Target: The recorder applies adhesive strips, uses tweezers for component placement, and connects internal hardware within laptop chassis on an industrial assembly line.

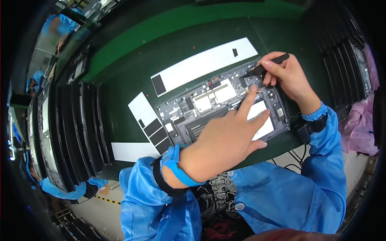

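Relation that seemed to matter: tweezers tip vs left index fingertip, both over the right half of the laptop base (277, 102).

Base lay face-up, internals bare, toward the near edge of the bench (120, 92), right of its middle. Long axis ran left-right, canted: right end farther from the wearer, left end closer.

Right hand (291, 78) was at the base's far right corner, thumb and index pinching black tweezers (281, 58). Tweezers pointed left and slightly toward the near edge, tip low over the circuit board (217, 94). Couldn't tell if tip touched metal or hung just above.

Left hand (223, 138) came across the base's near side, fingers spread, index stretched to the board, thumb apart over the near long side. Nothing visible in its grasp; palm side hidden.

Tip sat just beyond the left index fingertip, toward the bench's far edge. Left fingertip was closer to that spot than the right fingers; only the tweezers bridged the gap.

White strip (201, 66) lay along the base's far long side, roughly parallel.
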Demonstrator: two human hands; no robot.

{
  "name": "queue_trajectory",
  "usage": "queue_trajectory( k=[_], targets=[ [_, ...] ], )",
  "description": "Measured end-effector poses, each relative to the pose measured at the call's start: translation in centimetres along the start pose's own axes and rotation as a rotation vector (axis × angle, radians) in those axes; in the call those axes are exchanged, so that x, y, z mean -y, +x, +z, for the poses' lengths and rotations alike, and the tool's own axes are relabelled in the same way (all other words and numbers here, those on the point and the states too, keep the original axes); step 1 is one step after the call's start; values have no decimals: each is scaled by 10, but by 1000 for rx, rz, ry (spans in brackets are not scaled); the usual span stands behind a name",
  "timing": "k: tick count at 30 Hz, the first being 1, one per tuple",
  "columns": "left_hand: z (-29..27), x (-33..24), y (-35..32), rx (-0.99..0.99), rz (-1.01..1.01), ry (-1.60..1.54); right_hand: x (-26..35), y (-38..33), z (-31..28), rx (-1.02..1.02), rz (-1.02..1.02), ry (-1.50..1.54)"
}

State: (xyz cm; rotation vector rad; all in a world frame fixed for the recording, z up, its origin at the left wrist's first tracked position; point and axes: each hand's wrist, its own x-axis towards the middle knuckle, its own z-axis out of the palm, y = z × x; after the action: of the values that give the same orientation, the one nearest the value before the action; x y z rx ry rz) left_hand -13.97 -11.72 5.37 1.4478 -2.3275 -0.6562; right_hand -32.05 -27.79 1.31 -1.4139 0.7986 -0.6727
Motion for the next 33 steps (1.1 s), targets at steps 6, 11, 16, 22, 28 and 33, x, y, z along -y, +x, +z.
queue_trajectory(
  k=[6, 11, 16, 22, 28, 33],
  targets=[
    [10, -8, 12, -16, -112, 126, -2, -3, -7, 54, -27, 56],
    [13, -16, 18, -5, -162, 276, -1, -6, 2, -4, -106, 3],
    [2, -11, 16, -10, -148, 236, 9, -3, 6, -152, -138, 81],
    [-31, -34, -85, -234, -78, 84, 3, -23, -20, -275, -114, -76],
    [27, -10, -152, -469, -387, -61, -7, -81, 13, -94, -123, -647],
    [17, -4, -149, -482, -342, -297, -21, -75, 27, -359, -187, -18]
  ],
)
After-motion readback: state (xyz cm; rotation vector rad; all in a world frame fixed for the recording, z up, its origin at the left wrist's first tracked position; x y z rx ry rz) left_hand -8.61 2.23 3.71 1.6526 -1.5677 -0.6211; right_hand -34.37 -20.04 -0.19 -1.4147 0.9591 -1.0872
